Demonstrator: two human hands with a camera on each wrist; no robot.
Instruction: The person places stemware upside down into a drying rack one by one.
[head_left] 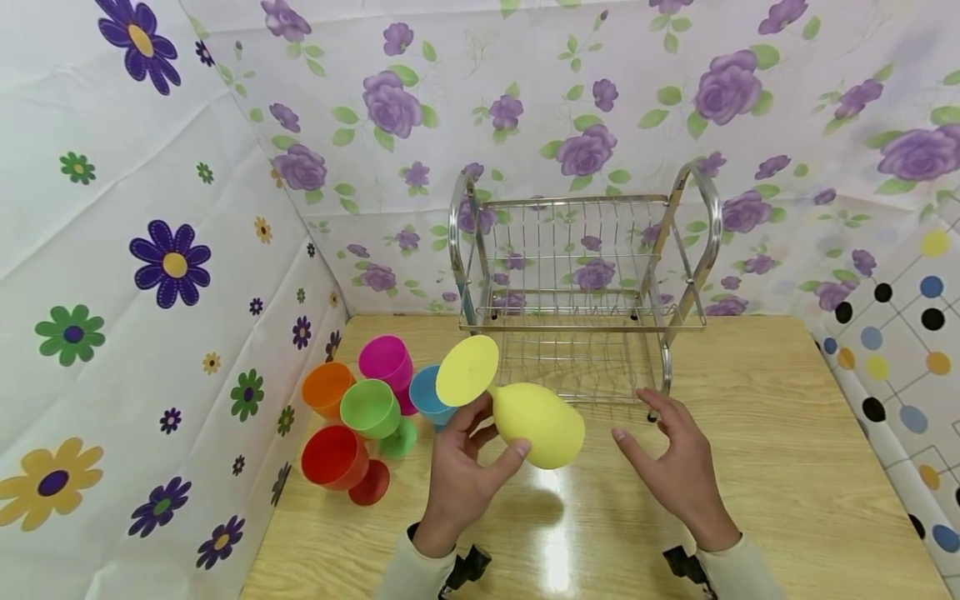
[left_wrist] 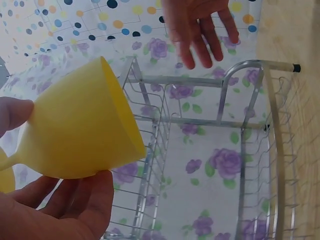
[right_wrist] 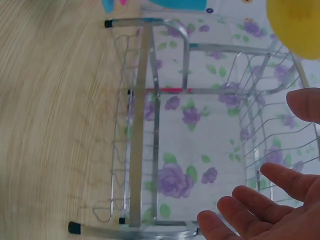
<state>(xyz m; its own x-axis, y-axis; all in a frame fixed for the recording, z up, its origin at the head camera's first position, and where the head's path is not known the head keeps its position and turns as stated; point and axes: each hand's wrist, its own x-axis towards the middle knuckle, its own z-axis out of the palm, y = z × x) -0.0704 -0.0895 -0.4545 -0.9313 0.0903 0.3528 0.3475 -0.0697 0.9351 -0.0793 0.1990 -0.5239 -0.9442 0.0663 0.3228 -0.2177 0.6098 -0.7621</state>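
My left hand point(head_left: 467, 473) grips a yellow plastic goblet point(head_left: 542, 425) by its bowl, thumb on the near side and fingers beneath. The goblet is tipped over in the air, its round foot up toward the back left and its mouth toward the lower right. In the left wrist view the goblet's bowl point(left_wrist: 80, 120) fills the left side, the rim facing right. My right hand point(head_left: 678, 467) hovers to the right of the goblet, fingers spread and holding nothing. In the right wrist view the fingers of that hand point(right_wrist: 270, 210) show in front of the rack.
A two-tier metal dish rack point(head_left: 573, 328) stands at the back middle of the wooden table point(head_left: 780, 450). Left of it is a group of goblets: orange point(head_left: 327, 390), magenta point(head_left: 386, 362), green point(head_left: 371, 408), blue point(head_left: 429, 395) and red point(head_left: 334, 457). Patterned cloth walls point(head_left: 420, 167) enclose the table.
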